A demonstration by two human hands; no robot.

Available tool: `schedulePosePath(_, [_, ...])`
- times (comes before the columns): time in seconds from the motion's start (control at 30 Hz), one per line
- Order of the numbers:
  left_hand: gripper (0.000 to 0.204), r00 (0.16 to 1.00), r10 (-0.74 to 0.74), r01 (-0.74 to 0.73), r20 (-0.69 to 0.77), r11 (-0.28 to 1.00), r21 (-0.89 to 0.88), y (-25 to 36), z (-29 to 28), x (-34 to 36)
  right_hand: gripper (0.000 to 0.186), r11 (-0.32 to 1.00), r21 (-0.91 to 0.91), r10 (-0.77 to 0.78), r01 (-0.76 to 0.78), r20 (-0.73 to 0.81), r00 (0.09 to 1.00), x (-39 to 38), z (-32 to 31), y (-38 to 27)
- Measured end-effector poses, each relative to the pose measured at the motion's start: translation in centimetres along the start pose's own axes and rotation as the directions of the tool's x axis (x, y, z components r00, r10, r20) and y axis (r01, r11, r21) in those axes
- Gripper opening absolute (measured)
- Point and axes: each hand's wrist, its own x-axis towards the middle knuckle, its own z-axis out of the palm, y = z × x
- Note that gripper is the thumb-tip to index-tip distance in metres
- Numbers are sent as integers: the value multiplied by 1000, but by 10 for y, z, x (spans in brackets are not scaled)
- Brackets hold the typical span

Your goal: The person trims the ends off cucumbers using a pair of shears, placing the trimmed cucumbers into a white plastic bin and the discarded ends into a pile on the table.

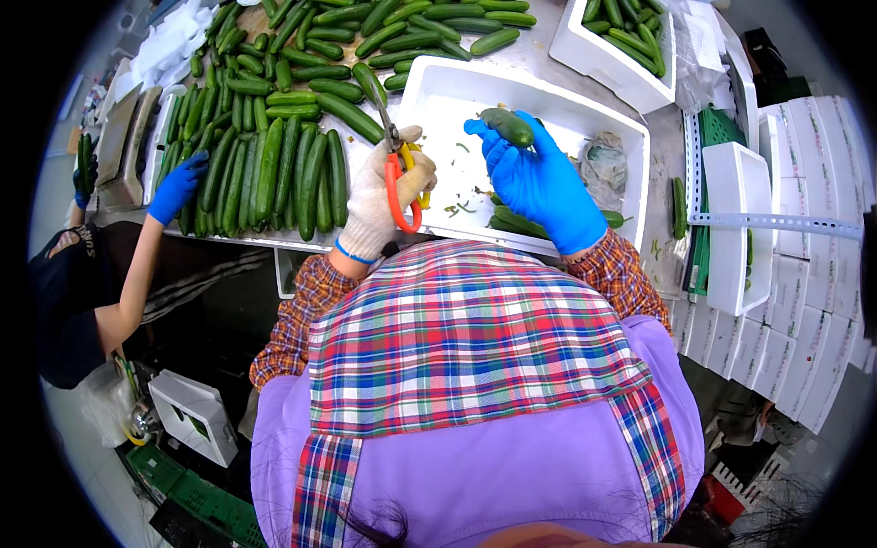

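My left hand [375, 196], in a white knit glove, is closed around a pair of scissors [395, 194] with orange and yellow handles; their blades point away from me. My right hand [534, 178], in a blue glove, grips a short dark green cucumber [509, 127] between fingers and thumb. That cucumber is held up over a white foam box [527, 75]. Inside the box, green scraps lie on the bottom, and a few cucumbers [521, 222] rest at the near side, partly hidden by my right hand. A crumpled clear plastic bag [603, 164] sits at the box's right end.
Cucumbers [265, 178] cover the table to the left and far side, many in a row. A co-worker's blue-gloved hand [178, 187] touches them. Another foam box [603, 59] with cucumbers stands far right, near a green crate [715, 137] and stacked white cartons [813, 265].
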Motion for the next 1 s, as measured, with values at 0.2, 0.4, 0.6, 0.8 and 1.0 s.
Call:
schedulePosePath(0.2, [51, 999, -31, 30, 8, 997, 64, 0, -8, 5, 50, 966, -234, -103, 106, 22, 994, 0, -5, 5])
schedulePosePath(0.4, [56, 995, -87, 91, 54, 994, -61, 2, -8, 4, 51, 97, -976, -475, 193, 125, 871, -19, 17, 43])
schedulePosePath(0.6, [81, 997, 69, -75, 30, 897, 435, 34, 24, -1, 56, -46, -995, -429, 89, 100, 898, -20, 8, 51])
schedulePosePath(0.8, [83, 901, 427, -253, -79, 664, 704, 28, 34, 28, 53, -97, -994, -439, 57, 94, 893, -25, 1, 53])
schedulePosePath(1.0, [54, 990, 139, -112, -36, 906, 408, 48, 20, 31, 50, -34, -996, -464, 86, 92, 881, -40, -5, 43])
